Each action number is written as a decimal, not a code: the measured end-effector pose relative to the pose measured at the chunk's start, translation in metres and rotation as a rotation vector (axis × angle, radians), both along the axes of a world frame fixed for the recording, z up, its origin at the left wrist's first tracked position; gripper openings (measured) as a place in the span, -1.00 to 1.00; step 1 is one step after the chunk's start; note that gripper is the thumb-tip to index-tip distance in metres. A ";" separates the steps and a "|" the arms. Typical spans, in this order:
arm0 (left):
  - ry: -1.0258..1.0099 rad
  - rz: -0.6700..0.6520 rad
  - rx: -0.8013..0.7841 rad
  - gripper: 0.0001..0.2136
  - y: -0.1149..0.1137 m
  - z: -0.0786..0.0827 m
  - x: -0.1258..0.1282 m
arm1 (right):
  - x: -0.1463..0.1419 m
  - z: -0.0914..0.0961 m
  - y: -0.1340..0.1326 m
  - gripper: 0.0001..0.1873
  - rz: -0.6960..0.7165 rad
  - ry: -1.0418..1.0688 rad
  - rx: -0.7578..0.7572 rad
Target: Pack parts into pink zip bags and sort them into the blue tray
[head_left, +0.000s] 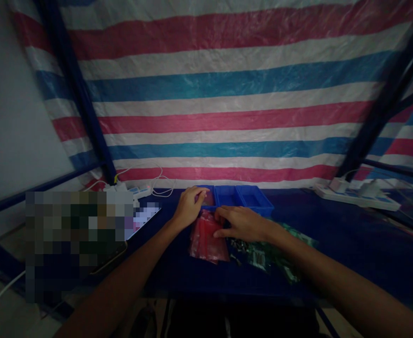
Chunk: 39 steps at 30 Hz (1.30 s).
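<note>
On the blue table (343,244), red plastic bags (206,241) lie before a compartmented blue tray (262,209). The right hand (243,223) bends over their edge, the left hand (188,205) curls by the tray; whether either grips, I cannot tell. Probably light, limp, slippery: pinch one edge.

Toward the back of the table (333,253), near its middle, sits a row of trays (268,207), with the hanging sheet (227,94) behind. Plastic bags (206,244) lie just in front of the trays — the left hand (189,205) is at the row's left end, the right hand (243,223) over the bags' right side. Packets (259,259) spread right of the bags, partly beneath the right forearm. Over on the left is a phone (144,218), the left power strip (140,192) behind it; the right power strip (357,197) lies far right — near the sheet.
</note>
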State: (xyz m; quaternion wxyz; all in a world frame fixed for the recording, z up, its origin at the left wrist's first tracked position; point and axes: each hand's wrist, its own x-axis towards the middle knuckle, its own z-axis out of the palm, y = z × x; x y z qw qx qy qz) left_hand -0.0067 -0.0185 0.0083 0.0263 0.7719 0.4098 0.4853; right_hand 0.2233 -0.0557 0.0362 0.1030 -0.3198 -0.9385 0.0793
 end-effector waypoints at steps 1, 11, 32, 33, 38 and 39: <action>0.013 0.005 -0.002 -0.76 -0.001 0.000 0.001 | 0.000 0.000 0.000 -0.56 -0.001 -0.002 -0.006; 0.101 0.018 0.020 -0.75 -0.002 -0.002 -0.001 | 0.004 0.005 0.010 -0.93 0.018 0.204 -0.161; 0.144 -0.155 0.182 -0.80 -0.021 0.010 0.006 | 0.012 0.006 0.040 -0.63 -0.176 0.895 -0.476; 0.117 -0.152 0.173 -0.88 -0.020 0.010 0.007 | 0.012 0.006 0.040 -0.63 -0.175 0.873 -0.476; -0.085 -0.117 0.016 -0.79 -0.012 0.007 0.011 | 0.010 0.008 0.035 -0.64 -0.252 0.808 -0.504; -0.121 -0.118 -0.006 -0.77 -0.010 0.006 0.011 | 0.010 0.010 0.034 -0.62 -0.255 0.850 -0.517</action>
